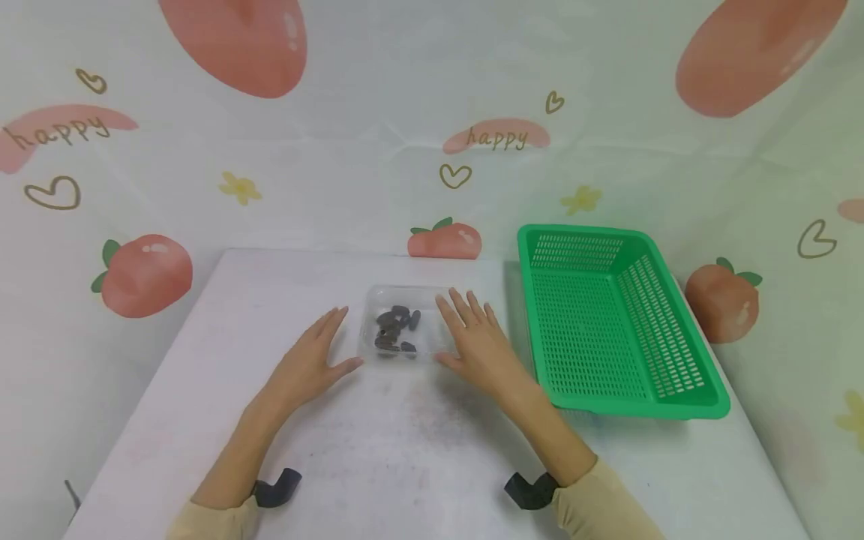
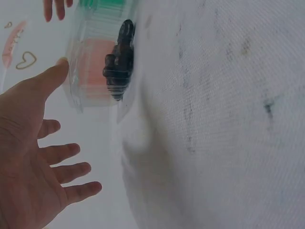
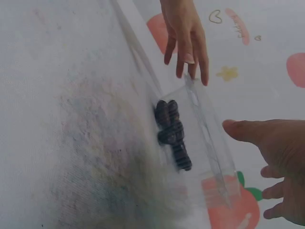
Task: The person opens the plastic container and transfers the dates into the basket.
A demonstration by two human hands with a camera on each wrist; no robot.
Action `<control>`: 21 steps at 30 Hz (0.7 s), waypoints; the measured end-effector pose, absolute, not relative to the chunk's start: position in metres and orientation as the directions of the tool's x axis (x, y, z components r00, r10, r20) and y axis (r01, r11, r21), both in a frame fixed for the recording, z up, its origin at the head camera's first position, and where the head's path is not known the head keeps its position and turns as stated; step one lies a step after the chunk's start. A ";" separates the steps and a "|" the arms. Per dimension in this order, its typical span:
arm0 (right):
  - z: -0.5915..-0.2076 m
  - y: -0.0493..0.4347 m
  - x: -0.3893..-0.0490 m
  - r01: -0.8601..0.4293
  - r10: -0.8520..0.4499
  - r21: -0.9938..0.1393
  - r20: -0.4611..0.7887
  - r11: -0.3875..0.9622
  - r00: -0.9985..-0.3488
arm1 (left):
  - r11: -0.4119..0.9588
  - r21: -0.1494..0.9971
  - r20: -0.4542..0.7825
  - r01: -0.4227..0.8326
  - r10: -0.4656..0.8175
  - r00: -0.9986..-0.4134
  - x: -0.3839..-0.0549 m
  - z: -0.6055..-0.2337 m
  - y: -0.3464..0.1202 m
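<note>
Clear box [image 1: 428, 330] of dark pieces [image 1: 388, 319] between left grip [image 1: 307, 367] and right grip [image 1: 478, 346], both spread, "happy" on the backdrop [image 1: 351, 165].

From here I count one clear plastic box [image 1: 430, 328], several dark oblong pieces [image 1: 389, 330] bunched too closely to number, one green basket [image 1: 587, 330], two black wrist mounts [image 1: 278, 489] and one bench [image 1: 405, 450].
</note>
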State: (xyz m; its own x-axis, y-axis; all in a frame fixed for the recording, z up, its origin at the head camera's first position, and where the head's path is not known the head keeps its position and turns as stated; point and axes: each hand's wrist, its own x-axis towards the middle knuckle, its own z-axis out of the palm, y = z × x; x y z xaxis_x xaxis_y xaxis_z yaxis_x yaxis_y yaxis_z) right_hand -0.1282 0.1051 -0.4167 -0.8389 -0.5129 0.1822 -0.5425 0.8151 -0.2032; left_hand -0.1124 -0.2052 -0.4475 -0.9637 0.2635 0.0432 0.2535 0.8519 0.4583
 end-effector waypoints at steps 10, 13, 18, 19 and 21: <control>-0.420 0.092 -0.130 -0.625 -0.573 -0.218 0.261 0.749 -0.777 | 0.784 0.585 0.029 0.206 0.233 -0.972 -0.110 -0.447 -0.204; -0.421 0.088 -0.130 -0.637 -0.587 -0.226 0.255 0.737 -0.769 | 0.757 0.626 0.014 0.186 0.227 -0.974 -0.109 -0.448 -0.205; -0.423 0.081 -0.133 -0.672 -0.598 -0.275 0.311 0.688 -0.739 | 0.698 0.693 0.018 0.180 0.232 -0.972 -0.110 -0.452 -0.205; -0.424 0.080 -0.134 -0.677 -0.596 -0.291 0.324 0.676 -0.735 | 0.684 0.707 0.019 0.178 0.234 -0.972 -0.110 -0.452 -0.204; -0.426 0.079 -0.136 -0.685 -0.591 -0.329 0.346 0.651 -0.728 | 0.663 0.728 0.019 0.173 0.234 -0.972 -0.111 -0.454 -0.204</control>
